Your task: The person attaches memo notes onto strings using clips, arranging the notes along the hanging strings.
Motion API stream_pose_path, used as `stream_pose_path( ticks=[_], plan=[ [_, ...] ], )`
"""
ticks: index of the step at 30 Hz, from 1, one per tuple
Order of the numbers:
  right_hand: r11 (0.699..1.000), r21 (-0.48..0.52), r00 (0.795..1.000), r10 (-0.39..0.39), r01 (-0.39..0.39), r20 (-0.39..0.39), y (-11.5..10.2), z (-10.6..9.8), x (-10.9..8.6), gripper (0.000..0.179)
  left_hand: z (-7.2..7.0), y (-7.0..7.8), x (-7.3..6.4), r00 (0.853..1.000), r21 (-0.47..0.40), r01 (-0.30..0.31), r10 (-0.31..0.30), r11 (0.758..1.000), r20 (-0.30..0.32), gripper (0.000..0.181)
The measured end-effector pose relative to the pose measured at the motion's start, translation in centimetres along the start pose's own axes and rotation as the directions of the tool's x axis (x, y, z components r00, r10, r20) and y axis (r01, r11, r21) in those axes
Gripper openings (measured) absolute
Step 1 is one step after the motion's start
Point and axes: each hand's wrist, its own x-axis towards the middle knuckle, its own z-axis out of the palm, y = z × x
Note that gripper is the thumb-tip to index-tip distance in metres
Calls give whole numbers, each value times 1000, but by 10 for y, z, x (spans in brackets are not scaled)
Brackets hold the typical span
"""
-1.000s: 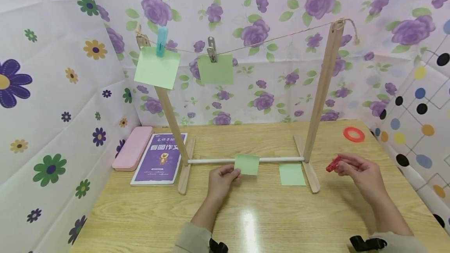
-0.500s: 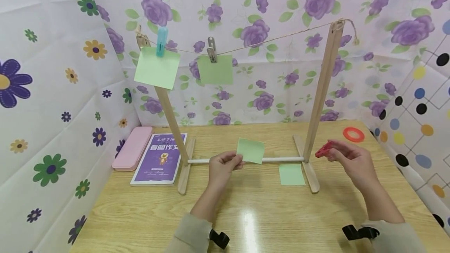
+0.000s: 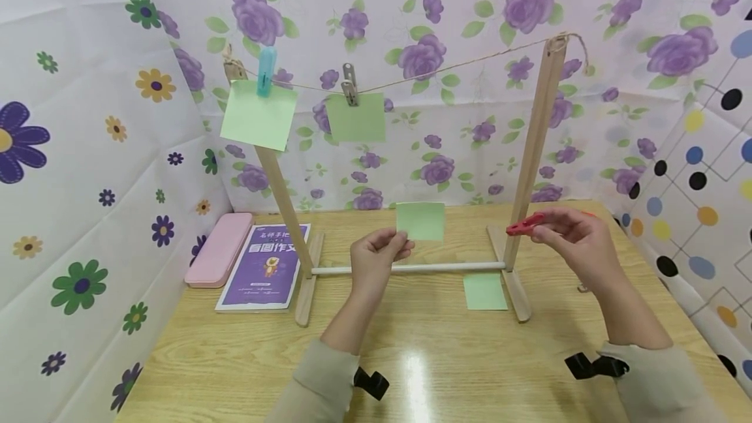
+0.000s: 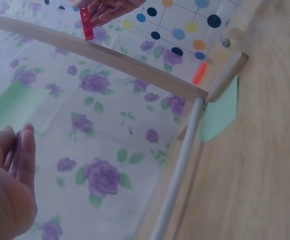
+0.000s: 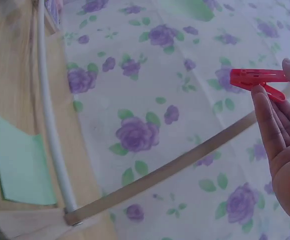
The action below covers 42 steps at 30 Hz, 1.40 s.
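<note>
left grip (image 3: 377, 256) pinches green note (image 3: 422, 219) by lower-left corner; right grip (image 3: 578, 243) pinches red peg (image 3: 523, 224).

And there's print on the purple book (image 3: 261, 273) over at the left: top line in Chinese, 4 characters coming through, 名师手把, running right up to the wooden post (image 3: 284, 207) that crosses the cover! Just beneath, much bigger, another 4: 看图作文, the last one hard against that post. Between those 2 lines, a small dark strip, too tiny to read; lower down, a pale label and fine print, equally illegible.
</note>
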Motion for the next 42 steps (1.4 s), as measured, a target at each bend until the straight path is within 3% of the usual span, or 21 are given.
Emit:
stream_pose_path(
  ticks=[8, 15, 24, 29, 42],
  plan=[
    [997, 40, 998, -60, 62, -27, -19, 10, 16, 22, 15, 17, 6, 1000, -49, -29, 29, 998, -6, 19],
    [992, -28, 992, -121, 119, -41, -37, 16, 30, 18, 27, 33, 10, 998, -59, -66, 66, 996, 3, 21],
    [977, 24, 977, -213, 213, -21, -70, 22, 56, 18, 36, 49, 14, 996, -80, -92, 91, 993, -16, 20],
    [948, 129, 956, -292, 290, -3, -86, 28, 73, 15, 39, 57, 17, 995, -97, -99, 98, 990, -19, 20],
    [887, 52, 886, -462, 459, 47, -133, 42, 110, 14, 51, 80, 26, 987, -118, -160, 163, 980, 17, 21]
  ],
)
